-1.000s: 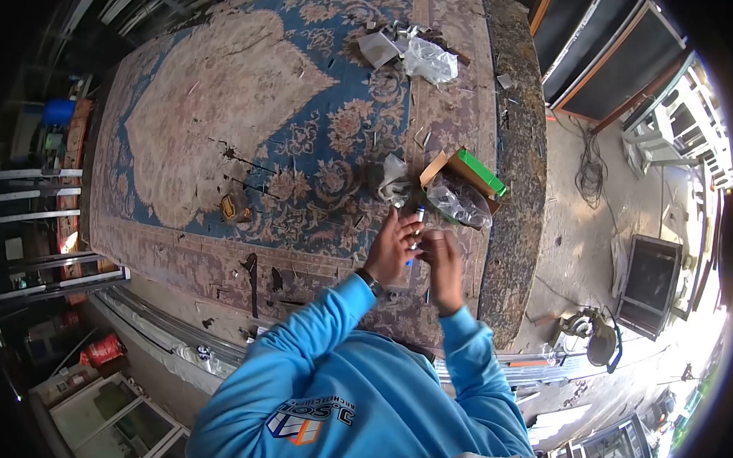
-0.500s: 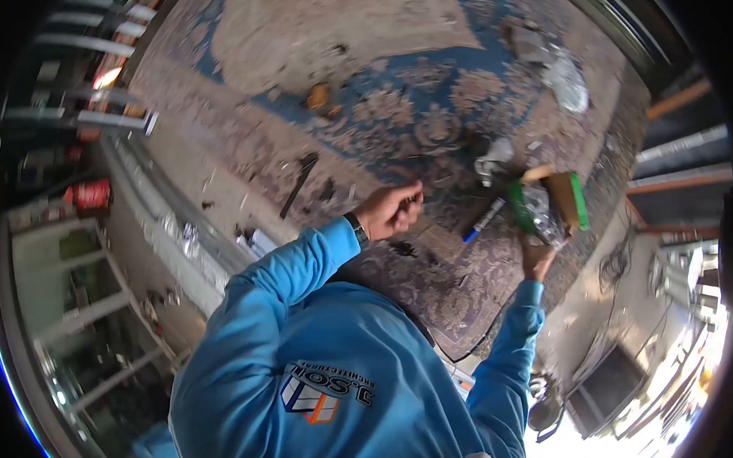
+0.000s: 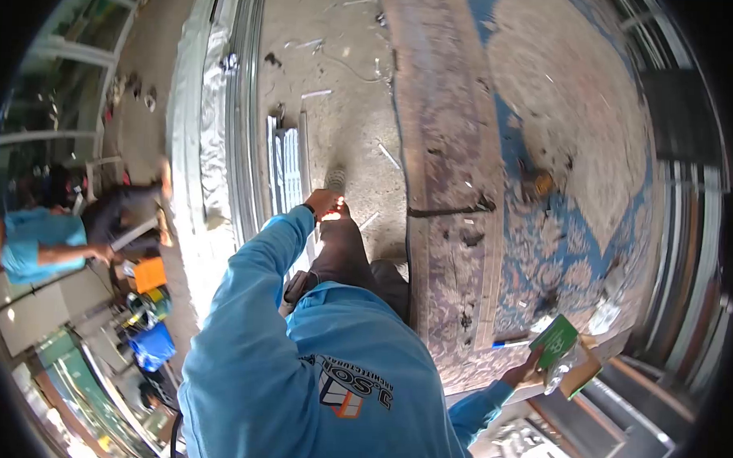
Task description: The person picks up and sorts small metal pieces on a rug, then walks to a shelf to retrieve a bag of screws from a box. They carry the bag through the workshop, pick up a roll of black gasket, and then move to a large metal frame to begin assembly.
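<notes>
My left hand [image 3: 323, 202], with a dark band at the wrist, is above my knee in a patch of sunlight; its fingers are blurred, and whether they hold anything is unclear. Out to the right, my right hand [image 3: 525, 372] grips an open green cardboard box [image 3: 555, 340] from below. Clear plastic [image 3: 567, 367] bulges from the box. A blue and white marker [image 3: 511, 344] lies on the patterned carpet [image 3: 442, 272] beside that hand.
Long metal profiles [image 3: 243, 103] run along the left, near white strips [image 3: 285, 170]. A dark bar [image 3: 450, 211] and an orange-brown object [image 3: 539, 185] lie on the carpet. Another person [image 3: 39, 242] in blue is at far left, near an orange box [image 3: 149, 275].
The view has swung left, bringing the floor and another person into sight. My left hand has moved from over the carpet to above my knee. The green box remains in my right hand.
</notes>
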